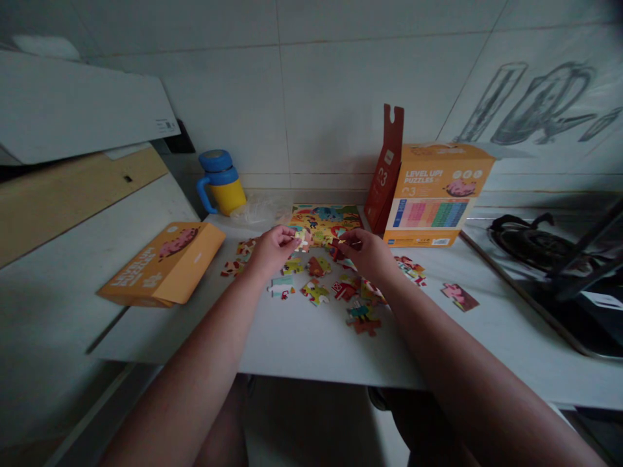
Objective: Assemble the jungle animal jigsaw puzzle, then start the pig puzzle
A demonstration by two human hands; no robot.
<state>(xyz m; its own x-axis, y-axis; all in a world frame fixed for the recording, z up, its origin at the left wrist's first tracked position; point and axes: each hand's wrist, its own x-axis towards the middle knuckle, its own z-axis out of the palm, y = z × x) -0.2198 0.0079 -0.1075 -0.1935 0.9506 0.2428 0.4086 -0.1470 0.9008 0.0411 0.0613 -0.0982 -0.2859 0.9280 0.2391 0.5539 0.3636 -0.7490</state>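
Between thumb and fingers, my left hand (273,251) pinches a light, multicoloured puzzle piece (302,240). A dark red puzzle piece (335,249) is gripped by the fingertips of my right hand (367,254). The two held pieces are apart, raised over the table. Below them lie several loose pieces, among them a green-yellow piece (315,292), a red barn piece (345,287), a pale blue-white piece (281,287) and a teal-brown piece (363,318). Just behind my hands lies a colourful picture sheet (324,219), partly covered by them.
An orange puzzle box (438,194) stands open at the back right; another orange box (165,263) lies at left. Behind are a blue-yellow mug (226,188) and a clear plastic bag (265,211). A pink piece (459,296) lies near the black stove (559,292).
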